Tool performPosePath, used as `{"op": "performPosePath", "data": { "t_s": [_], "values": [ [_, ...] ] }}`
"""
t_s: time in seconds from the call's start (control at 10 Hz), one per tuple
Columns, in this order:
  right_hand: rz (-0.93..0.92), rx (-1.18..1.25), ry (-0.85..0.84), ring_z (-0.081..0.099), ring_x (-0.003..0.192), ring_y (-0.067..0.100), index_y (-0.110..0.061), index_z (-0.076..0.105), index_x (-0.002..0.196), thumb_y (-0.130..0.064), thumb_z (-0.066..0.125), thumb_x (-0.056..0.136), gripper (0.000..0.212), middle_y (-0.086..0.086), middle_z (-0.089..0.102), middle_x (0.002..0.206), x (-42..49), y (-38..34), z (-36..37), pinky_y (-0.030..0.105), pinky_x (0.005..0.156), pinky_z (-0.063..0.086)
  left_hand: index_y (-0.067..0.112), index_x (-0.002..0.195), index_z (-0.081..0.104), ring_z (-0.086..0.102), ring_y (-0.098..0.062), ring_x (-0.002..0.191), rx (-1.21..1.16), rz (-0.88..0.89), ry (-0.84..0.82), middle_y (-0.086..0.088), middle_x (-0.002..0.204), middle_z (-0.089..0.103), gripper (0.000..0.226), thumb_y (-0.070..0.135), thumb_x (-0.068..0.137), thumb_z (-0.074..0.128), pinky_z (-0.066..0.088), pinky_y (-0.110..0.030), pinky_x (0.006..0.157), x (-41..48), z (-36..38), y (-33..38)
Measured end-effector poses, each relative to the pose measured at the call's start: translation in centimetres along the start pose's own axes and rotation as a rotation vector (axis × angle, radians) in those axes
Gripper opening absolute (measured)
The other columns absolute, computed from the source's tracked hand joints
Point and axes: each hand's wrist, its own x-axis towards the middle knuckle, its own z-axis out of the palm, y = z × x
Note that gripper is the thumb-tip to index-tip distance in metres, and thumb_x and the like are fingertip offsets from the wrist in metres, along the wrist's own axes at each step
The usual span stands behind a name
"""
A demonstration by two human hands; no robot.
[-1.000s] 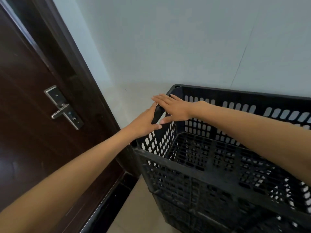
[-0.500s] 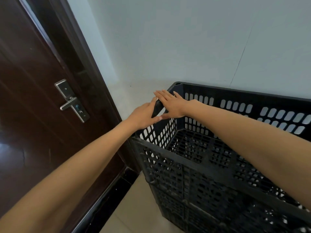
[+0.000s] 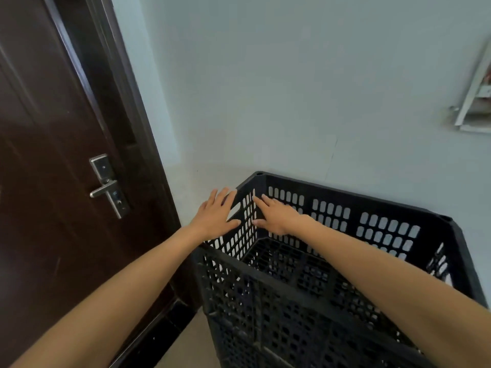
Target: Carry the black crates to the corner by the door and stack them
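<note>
Crate [image 3: 345,197] side wall now sits between the hands: left hand [image 3: 216,216] flat outside it, right hand [image 3: 276,216] flat inside, fingers straight, gripping nothing. Earlier they overlapped on the rim. Crate stands in the corner by the door [image 3: 53,181], looks stacked; likely final squaring.

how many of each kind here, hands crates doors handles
hands: 2, left hand and right hand
black crates: 2 in view, top crate stacked on lower crate, which is partly out of frame
door: 1
door handle: 1
total: 6
</note>
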Motion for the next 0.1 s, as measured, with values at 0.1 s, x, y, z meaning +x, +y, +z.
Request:
{"op": "performPosePath", "data": {
  "t_s": [0.1],
  "values": [
    [0.050, 0.019, -0.012, 0.045, 0.132, 0.029, -0.026, 0.020, 0.152, -0.054, 0.039, 0.097, 0.065, 0.008, 0.043, 0.149, -3.41, 0.22, -1.81, 0.047, 0.102, 0.042, 0.024, 0.157, 0.001, -0.006, -0.030, 0.152, 0.029, 0.093, 0.093, -0.002, 0.165, -0.002, 0.081, 0.046, 0.096, 0.049, 0.018, -0.050, 0.119, -0.69, -0.73, 1.89]
  ]
}}
